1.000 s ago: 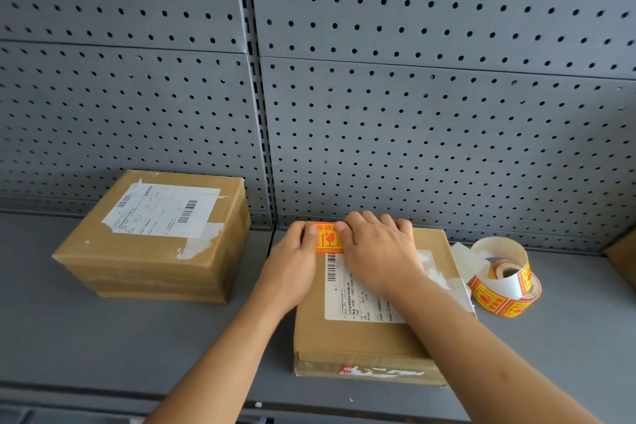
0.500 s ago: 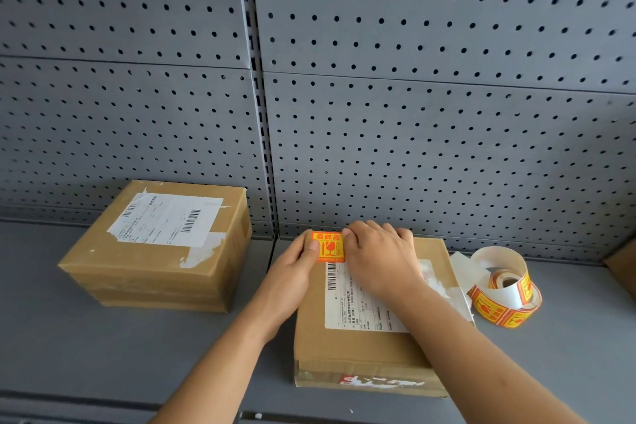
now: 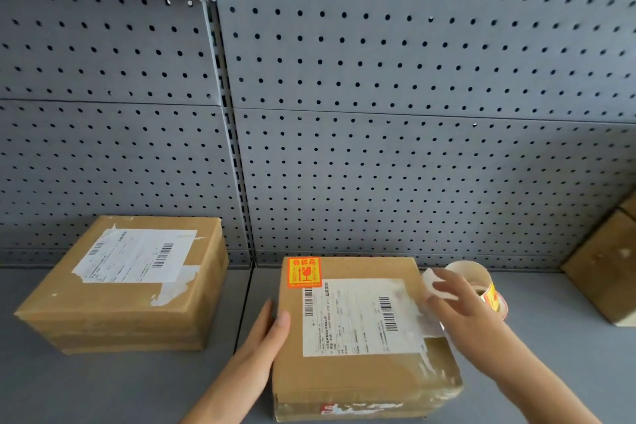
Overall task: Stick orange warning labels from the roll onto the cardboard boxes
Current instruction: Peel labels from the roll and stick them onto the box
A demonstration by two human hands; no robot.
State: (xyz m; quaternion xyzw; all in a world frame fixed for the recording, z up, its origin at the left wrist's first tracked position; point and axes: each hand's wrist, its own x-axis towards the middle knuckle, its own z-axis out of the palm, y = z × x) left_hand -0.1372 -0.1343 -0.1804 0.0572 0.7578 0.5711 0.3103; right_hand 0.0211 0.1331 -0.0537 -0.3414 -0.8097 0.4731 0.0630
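Observation:
A cardboard box (image 3: 351,379) with a white shipping label sits in front of me on the grey shelf. An orange warning label (image 3: 304,272) is stuck flat on its far left corner. My left hand (image 3: 266,337) rests against the box's left side, thumb on the top edge, fingers straight. My right hand (image 3: 461,306) hovers over the box's right edge with fingers loosely spread, holding nothing, just in front of the label roll (image 3: 481,286). A second cardboard box (image 3: 117,313) with a shipping label and no orange label stands to the left.
The grey shelf (image 3: 537,365) is backed by a grey pegboard wall (image 3: 413,148). Another cardboard box (image 3: 599,268) pokes in at the right edge. Open shelf lies between the two main boxes.
Both hands have come off the orange label, which now lies flat on the box. My left hand slid back to the box's left side; my right hand moved right toward the roll.

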